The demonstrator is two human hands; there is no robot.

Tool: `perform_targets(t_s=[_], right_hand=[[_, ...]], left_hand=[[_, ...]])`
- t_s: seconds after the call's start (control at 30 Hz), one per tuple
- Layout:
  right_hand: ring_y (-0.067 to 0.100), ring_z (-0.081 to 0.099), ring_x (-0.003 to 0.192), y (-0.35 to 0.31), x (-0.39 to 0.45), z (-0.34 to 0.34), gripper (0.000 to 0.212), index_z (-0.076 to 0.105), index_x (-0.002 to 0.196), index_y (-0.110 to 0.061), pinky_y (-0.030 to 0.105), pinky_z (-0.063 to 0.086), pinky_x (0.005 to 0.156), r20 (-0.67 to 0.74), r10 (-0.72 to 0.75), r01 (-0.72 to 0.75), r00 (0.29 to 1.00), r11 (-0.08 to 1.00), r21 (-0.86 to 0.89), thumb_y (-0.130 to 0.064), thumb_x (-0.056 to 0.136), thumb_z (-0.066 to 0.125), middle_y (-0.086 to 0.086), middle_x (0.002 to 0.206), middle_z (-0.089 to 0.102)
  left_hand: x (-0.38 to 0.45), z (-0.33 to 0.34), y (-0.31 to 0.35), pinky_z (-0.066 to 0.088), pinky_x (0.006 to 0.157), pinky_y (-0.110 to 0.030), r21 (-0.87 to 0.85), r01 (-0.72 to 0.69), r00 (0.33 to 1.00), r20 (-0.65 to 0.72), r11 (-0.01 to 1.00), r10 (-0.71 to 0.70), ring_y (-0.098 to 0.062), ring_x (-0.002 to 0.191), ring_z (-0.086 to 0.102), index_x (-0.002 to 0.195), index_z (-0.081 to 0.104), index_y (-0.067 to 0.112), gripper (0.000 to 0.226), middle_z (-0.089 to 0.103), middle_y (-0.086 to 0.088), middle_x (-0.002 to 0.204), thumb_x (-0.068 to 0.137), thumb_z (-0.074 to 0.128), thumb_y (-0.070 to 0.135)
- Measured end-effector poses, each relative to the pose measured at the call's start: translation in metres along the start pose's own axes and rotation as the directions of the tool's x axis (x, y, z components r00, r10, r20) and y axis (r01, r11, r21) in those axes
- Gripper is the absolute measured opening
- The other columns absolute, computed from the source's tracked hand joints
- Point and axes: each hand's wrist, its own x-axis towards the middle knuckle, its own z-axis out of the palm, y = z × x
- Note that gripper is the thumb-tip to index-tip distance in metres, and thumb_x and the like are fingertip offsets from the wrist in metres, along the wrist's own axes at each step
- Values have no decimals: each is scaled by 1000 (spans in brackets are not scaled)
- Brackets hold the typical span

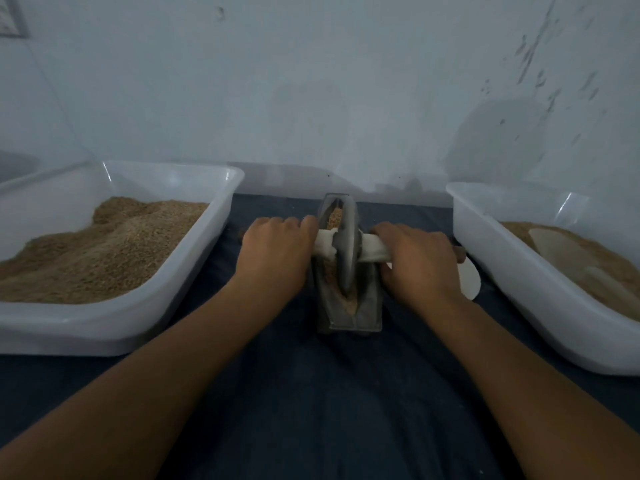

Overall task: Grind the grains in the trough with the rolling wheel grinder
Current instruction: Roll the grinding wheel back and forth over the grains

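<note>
Trough (360,308) lengthwise away from viewer, wheel (347,247) upright inside, left hand (277,251), right hand (420,261) gripping crosswise handle (372,252)

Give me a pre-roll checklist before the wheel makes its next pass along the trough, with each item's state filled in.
1. Left hand grips the cloth-wrapped handle: ok.
2. Right hand grips the handle's other side: ok.
3. Wheel sits upright inside the trough: ok.
4. Grains lie in the trough ahead of and behind the wheel: ok.
5. Trough rests flat on the dark cloth, between the two white tubs: ok.
6. Grains ground fine enough: cannot tell.
</note>
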Motion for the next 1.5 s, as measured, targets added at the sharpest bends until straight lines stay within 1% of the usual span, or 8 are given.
perform_targets(t_s=[0.37, 0.53, 0.73, 0.9, 1.03, 1.27, 1.4, 1.5], right_hand=[[27, 63, 100, 14, 43, 26, 41, 54, 125, -29, 39, 45, 80, 165, 105, -98, 981, 994, -46, -33, 86, 65, 1, 112, 66], [27, 63, 104, 21, 66, 36, 42, 54, 126, -32, 35, 37, 73, 227, 119, -102, 967, 991, -87, -33, 86, 65, 1, 117, 66], [28, 61, 110, 30, 84, 38, 62, 47, 138, -37, 33, 40, 71, 349, 147, -143, 925, 989, -39, -30, 82, 72, 2, 125, 63], [28, 62, 108, 30, 87, 41, 61, 47, 137, -38, 33, 39, 70, 344, 160, -151, 925, 987, -53, -32, 81, 72, 2, 123, 64], [27, 63, 103, 24, 78, 37, 51, 51, 131, -35, 32, 38, 70, 295, 161, -149, 942, 987, -64, -30, 84, 70, 2, 117, 66], [27, 64, 95, 12, 43, 22, 40, 51, 127, -26, 36, 40, 71, 180, 100, -90, 979, 994, -63, -25, 88, 63, 2, 109, 67], [24, 63, 96, 7, 28, 14, 37, 52, 125, -26, 36, 40, 74, 134, 76, -69, 988, 996, -58, -23, 89, 61, -1, 110, 66], [21, 62, 96, 4, 14, 10, 34, 55, 124, -27, 34, 36, 73, 85, 62, -59, 994, 997, -41, -26, 90, 59, -4, 109, 66]], left_hand=[[46, 28, -5, 43, 75, -40, -19, 20, 998, 62, 1000, -19, -28, 89, 64, 118, 47, 18, 33, 65, -4, 103, 89, 63, 20], [63, 39, -9, 36, 67, -37, -32, 32, 997, 66, 999, -30, -27, 88, 65, 124, 46, 19, 38, 66, -5, 103, 89, 62, 18], [81, 44, -7, 34, 66, -36, -9, 31, 999, 27, 999, -31, -29, 91, 64, 127, 47, 18, 43, 64, -7, 105, 88, 64, 16], [84, 45, -8, 33, 66, -35, -2, 26, 1000, 15, 1000, -26, -28, 91, 64, 126, 47, 18, 43, 63, -6, 106, 87, 65, 16], [73, 42, -7, 16, 48, -29, 29, 35, 999, -8, 999, -35, -25, 84, 65, 122, 47, 20, 41, 66, -2, 99, 87, 66, 19], [42, 30, -4, 48, 70, -36, 8, 33, 999, 8, 999, -33, -24, 81, 65, 108, 44, 20, 30, 65, 0, 93, 87, 66, 20], [25, 16, 1, 41, 67, -34, 19, 14, 1000, -24, 1000, -13, -22, 80, 64, 95, 36, 22, 31, 63, 0, 91, 86, 65, 20], [13, 8, 4, 44, 74, -34, 27, -3, 999, -44, 1000, 4, -21, 84, 63, 103, 43, 21, 27, 63, 1, 94, 86, 64, 23]])
